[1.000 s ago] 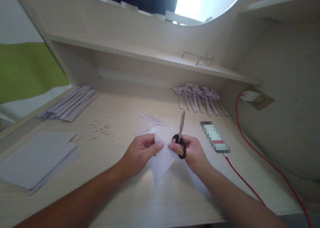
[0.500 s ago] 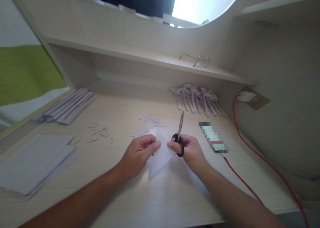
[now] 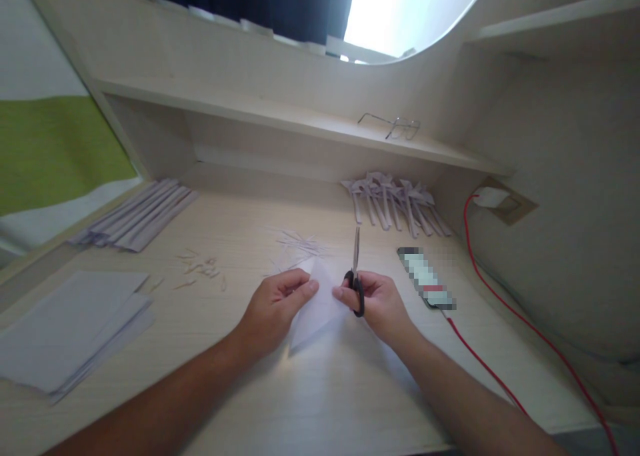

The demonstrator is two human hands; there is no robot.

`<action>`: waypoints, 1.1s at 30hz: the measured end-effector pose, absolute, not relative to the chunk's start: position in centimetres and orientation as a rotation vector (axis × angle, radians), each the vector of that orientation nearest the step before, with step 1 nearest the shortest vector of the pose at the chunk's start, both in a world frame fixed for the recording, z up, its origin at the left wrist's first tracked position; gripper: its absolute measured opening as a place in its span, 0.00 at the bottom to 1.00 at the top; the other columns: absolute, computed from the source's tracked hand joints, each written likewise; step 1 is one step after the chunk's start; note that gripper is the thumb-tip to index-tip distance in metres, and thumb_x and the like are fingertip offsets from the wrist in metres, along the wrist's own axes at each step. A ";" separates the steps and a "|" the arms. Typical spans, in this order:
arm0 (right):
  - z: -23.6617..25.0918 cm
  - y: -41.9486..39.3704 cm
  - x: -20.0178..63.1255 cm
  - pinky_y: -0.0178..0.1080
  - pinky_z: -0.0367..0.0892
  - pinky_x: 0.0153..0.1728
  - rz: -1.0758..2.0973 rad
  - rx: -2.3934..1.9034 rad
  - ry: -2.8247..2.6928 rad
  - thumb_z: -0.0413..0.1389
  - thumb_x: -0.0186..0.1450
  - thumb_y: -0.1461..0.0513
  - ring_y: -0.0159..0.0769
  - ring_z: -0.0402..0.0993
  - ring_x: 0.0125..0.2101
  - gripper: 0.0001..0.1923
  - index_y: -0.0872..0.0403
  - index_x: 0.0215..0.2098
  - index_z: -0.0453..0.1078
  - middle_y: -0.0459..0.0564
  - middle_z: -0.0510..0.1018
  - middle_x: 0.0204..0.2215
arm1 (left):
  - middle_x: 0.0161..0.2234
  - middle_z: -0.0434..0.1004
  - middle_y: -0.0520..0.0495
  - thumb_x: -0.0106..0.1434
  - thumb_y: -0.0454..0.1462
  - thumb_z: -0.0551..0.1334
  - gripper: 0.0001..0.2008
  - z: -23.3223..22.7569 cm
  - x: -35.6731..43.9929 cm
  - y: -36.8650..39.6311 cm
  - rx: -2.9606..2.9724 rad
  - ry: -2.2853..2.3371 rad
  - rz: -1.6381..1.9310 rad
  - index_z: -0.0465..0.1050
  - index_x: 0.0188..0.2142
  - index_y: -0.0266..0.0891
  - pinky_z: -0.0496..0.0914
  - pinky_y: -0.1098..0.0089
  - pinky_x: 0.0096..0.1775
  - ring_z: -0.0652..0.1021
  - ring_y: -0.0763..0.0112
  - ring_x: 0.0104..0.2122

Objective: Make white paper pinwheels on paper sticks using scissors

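A folded piece of white paper (image 3: pixel 320 311) is held above the desk between my two hands. My left hand (image 3: pixel 273 311) pinches its left edge between thumb and fingers. With thumb and forefinger, my right hand (image 3: pixel 383 304) touches the paper's right side. Black-handled scissors (image 3: pixel 356 263) hang on that same hand, blades together and pointing away from me. Just beyond the paper lie thin white paper strips (image 3: pixel 300 243) in a loose heap. The fingers behind the paper are hidden.
Paper pinwheels (image 3: pixel 393 199) lie at the back right, rolled paper tubes (image 3: pixel 143 213) at the back left. Paper sheets (image 3: pixel 70 329) are stacked left, near small twisted pieces (image 3: pixel 200 266). A phone (image 3: pixel 425 276) with a red cable (image 3: pixel 487 363) lies right; glasses (image 3: pixel 400 127) rest on the shelf.
The paper's lower corner has swung a little to the left. The scissors have turned slightly, their tips shifting left. Both hands keep nearly the same place.
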State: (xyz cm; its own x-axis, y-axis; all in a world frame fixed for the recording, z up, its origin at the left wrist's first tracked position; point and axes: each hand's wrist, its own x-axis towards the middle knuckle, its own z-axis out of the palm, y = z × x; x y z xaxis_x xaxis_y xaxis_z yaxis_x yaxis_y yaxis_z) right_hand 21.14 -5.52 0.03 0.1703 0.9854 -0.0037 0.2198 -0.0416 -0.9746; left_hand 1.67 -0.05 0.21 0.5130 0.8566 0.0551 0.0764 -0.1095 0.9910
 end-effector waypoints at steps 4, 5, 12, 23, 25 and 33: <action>-0.1 -5.5 21.3 0.34 0.56 0.24 0.998 -1.472 -1.265 0.68 0.58 0.51 0.28 0.59 0.22 0.18 0.55 0.23 0.71 0.41 0.67 0.19 | 0.23 0.62 0.54 0.64 0.44 0.63 0.17 0.3 1.7 -0.1 1.563 0.860 0.836 0.66 0.23 0.39 0.59 0.70 0.29 0.65 0.72 0.26; -0.2 -5.5 21.5 0.34 0.55 0.24 0.990 -1.494 -1.278 0.67 0.58 0.50 0.29 0.59 0.22 0.19 0.55 0.23 0.70 0.41 0.67 0.19 | 0.23 0.62 0.54 0.64 0.44 0.63 0.17 0.2 1.7 0.0 1.567 0.876 0.851 0.67 0.23 0.39 0.59 0.70 0.29 0.65 0.71 0.26; -0.6 -4.2 24.1 0.35 0.57 0.27 0.593 -1.962 -1.534 0.63 0.62 0.47 0.35 0.70 0.27 0.19 0.55 0.30 0.78 0.47 0.79 0.25 | 0.24 0.64 0.54 0.64 0.44 0.62 0.15 -0.2 1.8 0.0 1.539 0.956 0.949 0.69 0.24 0.39 0.60 0.69 0.30 0.66 0.70 0.27; -1.3 -2.7 27.9 0.36 0.53 0.27 0.306 -2.279 -1.591 0.67 0.58 0.57 0.38 0.73 0.28 0.09 0.55 0.31 0.79 0.55 0.83 0.30 | 0.23 0.63 0.54 0.63 0.45 0.62 0.16 -0.6 2.1 -0.3 1.545 0.933 0.956 0.68 0.23 0.40 0.59 0.70 0.29 0.65 0.70 0.26; -1.4 -2.6 28.2 0.36 0.53 0.27 0.241 -2.319 -1.554 0.67 0.58 0.57 0.39 0.73 0.28 0.11 0.56 0.34 0.78 0.55 0.83 0.30 | 0.23 0.64 0.53 0.63 0.45 0.62 0.16 -0.5 2.1 -0.3 1.528 0.921 0.957 0.69 0.23 0.39 0.60 0.70 0.29 0.66 0.70 0.26; -1.2 -2.9 28.0 0.36 0.54 0.27 0.296 -2.241 -1.623 0.64 0.58 0.60 0.35 0.71 0.25 0.06 0.53 0.25 0.74 0.49 0.80 0.24 | 0.23 0.65 0.53 0.63 0.47 0.62 0.16 -0.1 2.1 0.0 1.493 0.882 0.935 0.71 0.24 0.39 0.60 0.70 0.29 0.65 0.70 0.25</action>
